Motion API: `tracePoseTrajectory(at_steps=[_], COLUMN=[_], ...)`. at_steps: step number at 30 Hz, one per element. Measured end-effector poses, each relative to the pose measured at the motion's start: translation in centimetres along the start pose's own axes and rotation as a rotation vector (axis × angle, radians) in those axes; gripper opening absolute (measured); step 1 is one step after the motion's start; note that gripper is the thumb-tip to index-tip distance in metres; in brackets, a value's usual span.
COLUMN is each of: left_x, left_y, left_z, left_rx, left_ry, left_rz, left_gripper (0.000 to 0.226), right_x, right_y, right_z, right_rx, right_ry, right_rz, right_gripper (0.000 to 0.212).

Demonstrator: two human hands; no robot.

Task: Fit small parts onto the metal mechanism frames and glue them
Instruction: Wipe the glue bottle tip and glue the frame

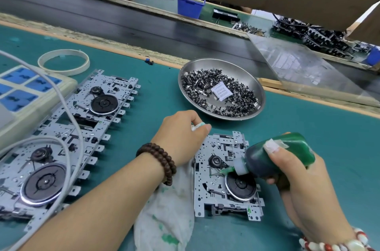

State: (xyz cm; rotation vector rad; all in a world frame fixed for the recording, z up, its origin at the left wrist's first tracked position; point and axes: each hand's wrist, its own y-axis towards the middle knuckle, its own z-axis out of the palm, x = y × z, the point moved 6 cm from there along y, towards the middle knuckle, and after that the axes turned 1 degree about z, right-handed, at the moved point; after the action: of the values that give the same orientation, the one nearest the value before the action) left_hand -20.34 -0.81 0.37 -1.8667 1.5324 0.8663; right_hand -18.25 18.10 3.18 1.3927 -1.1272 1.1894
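The right hand (296,170) is curled around a green glue bottle (275,158), tilted so its nozzle touches the metal frame (222,174) near the small black hub, I think to put a drop exactly there. The left hand (183,137) rests on the frame's upper left edge with fingers curled, probably to keep it from sliding; whether it pinches something, I cannot tell. A stained cloth (168,213) lies under the wrist, likely for wiping glue. The steel dish of small parts (221,88) stands just behind, on the green counter (308,127). More frames (67,133) lie in a row at the left
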Motion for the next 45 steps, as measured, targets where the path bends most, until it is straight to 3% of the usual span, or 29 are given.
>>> tracePoseTrajectory(at_steps=[9, 15, 17, 20, 22, 25, 28, 31, 35, 42, 45], left_x=[-0.1, -0.2, -0.1, 0.4, 0.4, -1.0, -1.3, -0.5, -0.2, -0.1, 0.0], left_y=[-0.1, -0.2, -0.1, 0.1, -0.2, -1.4, -3.1, -5.9, -7.2, -7.3, -7.5], left_z=[0.0, -0.6, -1.5, -3.4, -3.7, -3.6, -2.4, -0.8, 0.3, 0.8, 0.2], left_rx=[0.009, -0.029, -0.096, -0.253, -0.300, -0.347, -0.166, 0.062, 0.138, 0.131, 0.139], left_ry=[0.006, 0.040, 0.056, 0.155, 0.315, 0.460, 0.272, 0.034, -0.143, -0.588, -0.711], left_rz=[-0.004, 0.022, 0.020, -0.014, -0.051, 0.002, 0.051, -0.039, -0.137, -0.278, -0.316], left_gripper=[0.027, 0.027, 0.031, 0.025, 0.024, 0.034, 0.032, 0.041, 0.060, 0.051, 0.044], right_x=[-0.2, -0.9, -1.1, -1.3, -1.5, -1.9, -1.9, -1.3, -2.5, -3.1, -1.3], right_y=[0.1, 0.3, 0.4, 0.5, 0.6, 0.8, 1.4, 1.8, 2.5, 2.0, 0.9], right_z=[-0.2, -0.7, -0.8, -0.6, -0.7, -1.3, -2.4, -3.3, -3.8, -3.8, -5.2], right_rx=[0.009, -0.017, -0.013, 0.031, 0.065, 0.074, -0.039, -0.112, -0.124, -0.038, -0.169], right_ry=[-0.027, 0.150, 0.274, 0.488, 0.563, 0.576, 0.418, 0.076, -0.241, -0.301, -0.198], right_rz=[-0.025, 0.065, 0.113, 0.212, 0.274, 0.318, 0.180, -0.011, -0.045, 0.052, 0.055], right_gripper=[0.054, 0.007, 0.009, 0.028, 0.025, 0.038, 0.039, 0.028, 0.037, 0.051, 0.048])
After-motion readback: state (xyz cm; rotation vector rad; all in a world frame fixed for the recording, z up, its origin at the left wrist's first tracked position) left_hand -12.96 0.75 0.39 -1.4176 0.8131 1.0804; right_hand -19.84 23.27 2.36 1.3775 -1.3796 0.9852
